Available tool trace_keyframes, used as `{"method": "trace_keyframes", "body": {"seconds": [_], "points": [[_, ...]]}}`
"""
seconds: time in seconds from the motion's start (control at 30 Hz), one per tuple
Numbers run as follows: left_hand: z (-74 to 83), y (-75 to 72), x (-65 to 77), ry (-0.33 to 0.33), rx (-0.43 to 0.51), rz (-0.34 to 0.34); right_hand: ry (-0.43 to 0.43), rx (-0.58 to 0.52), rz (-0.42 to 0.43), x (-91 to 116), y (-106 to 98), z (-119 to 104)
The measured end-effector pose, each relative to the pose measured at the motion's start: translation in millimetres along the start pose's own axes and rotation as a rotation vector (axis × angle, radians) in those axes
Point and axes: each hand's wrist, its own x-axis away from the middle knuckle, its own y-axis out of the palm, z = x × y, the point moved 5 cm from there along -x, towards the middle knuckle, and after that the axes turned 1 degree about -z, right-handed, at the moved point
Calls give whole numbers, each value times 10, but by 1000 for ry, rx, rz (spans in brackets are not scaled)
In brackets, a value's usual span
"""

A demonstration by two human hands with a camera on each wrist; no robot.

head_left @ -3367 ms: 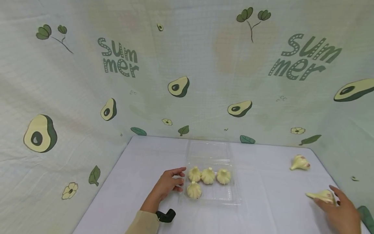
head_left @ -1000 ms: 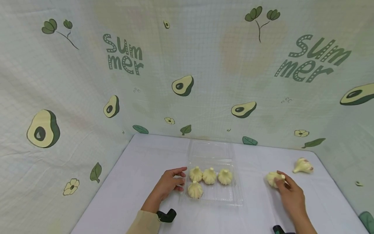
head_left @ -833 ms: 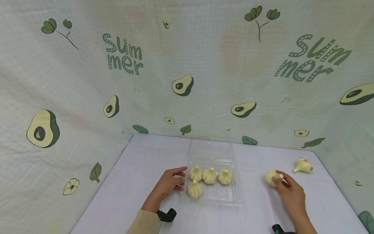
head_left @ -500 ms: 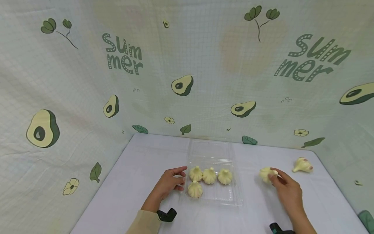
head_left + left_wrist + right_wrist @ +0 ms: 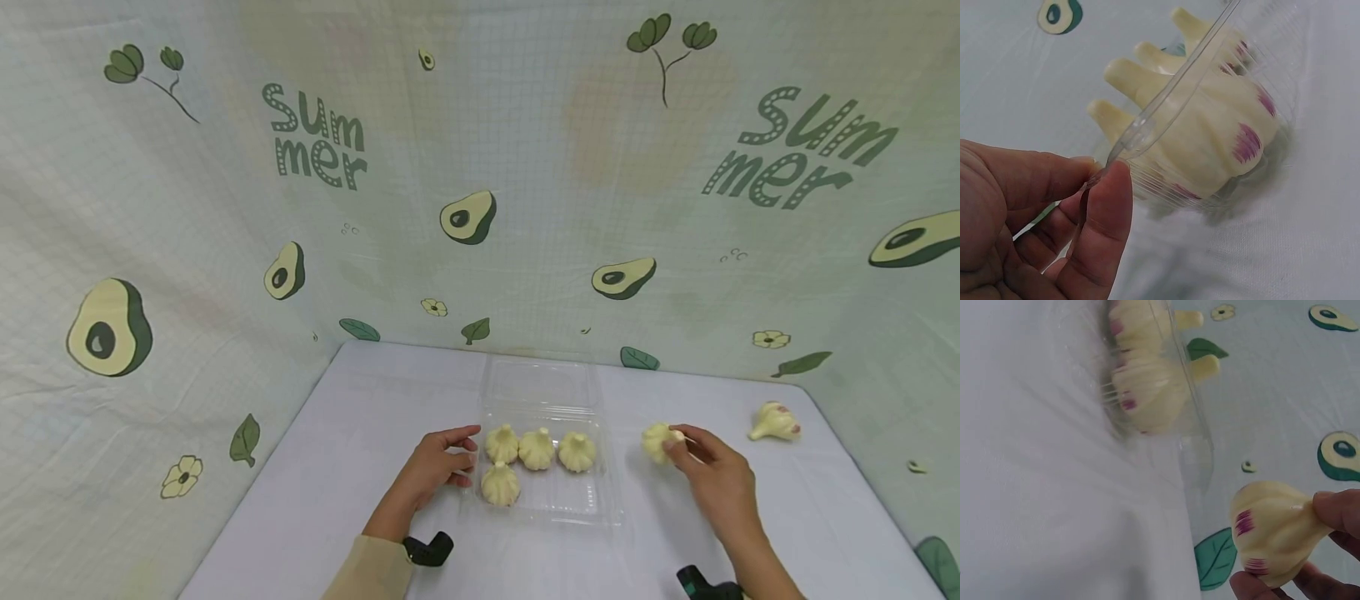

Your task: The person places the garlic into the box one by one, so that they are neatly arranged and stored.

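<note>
A clear plastic clamshell box [image 5: 558,502] lies with its lid folded back, mid-table. Several garlic bulbs [image 5: 536,450] sit in it, three across the back and one at the front left. My left hand [image 5: 435,468] pinches the box's left rim between thumb and finger, plain in the left wrist view. To the right of the box, my right hand [image 5: 716,483] holds another garlic bulb [image 5: 1275,528] by its stem end, with fingertips under its body. That bulb is off-white with purple streaks.
One more garlic bulb [image 5: 776,422] lies on the white table [image 5: 360,400] at the far right. The box's raised lid [image 5: 538,383] reaches toward the back edge. A printed cloth [image 5: 525,125] hangs around the back and sides.
My right hand has taken the front right garlic bulb from the table's right side and carried it left toward the box. My left hand keeps its place at the rim.
</note>
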Motion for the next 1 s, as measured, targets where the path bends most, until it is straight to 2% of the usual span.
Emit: {"method": "trace_keyframes", "body": {"seconds": [0.37,0.57,0.73,1.0], "points": [[11,7,6,0,-3,5,-51,-42,-56,131,126,-275],[12,7,5,4,4,5,-64,-96,-119,209,240,-404],[8,9,6,5,10,6,-86,-78,-176,275,331,-488],[12,12,12,9,9,8,-132,-72,-188,349,461,-580]]}}
